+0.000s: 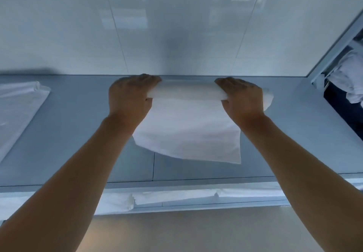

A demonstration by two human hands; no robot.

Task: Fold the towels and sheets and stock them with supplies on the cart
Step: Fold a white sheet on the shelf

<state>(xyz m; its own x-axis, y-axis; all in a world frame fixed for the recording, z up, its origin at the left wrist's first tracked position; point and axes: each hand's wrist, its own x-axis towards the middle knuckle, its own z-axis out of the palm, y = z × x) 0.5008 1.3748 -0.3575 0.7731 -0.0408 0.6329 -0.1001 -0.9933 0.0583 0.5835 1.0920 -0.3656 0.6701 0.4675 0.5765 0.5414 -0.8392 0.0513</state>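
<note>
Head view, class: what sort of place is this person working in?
Probably a laundry or linen room. Both hands, left and right, grip a white cloth over a grey table; folded sheets lie to the left, more linen on a shelf below.

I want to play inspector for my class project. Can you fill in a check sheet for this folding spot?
Surface: grey table, a seam line near the front edge.
Job's things: white towel, far end rolled, near end flat; folded white sheet at the left edge.
Clutter: nothing seen.
Grip: left hand and right hand each curl round the roll.
Cables: nothing seen.
Surroundings: pale tiled wall behind; white linens on the shelf below; white cloth at right.
</note>
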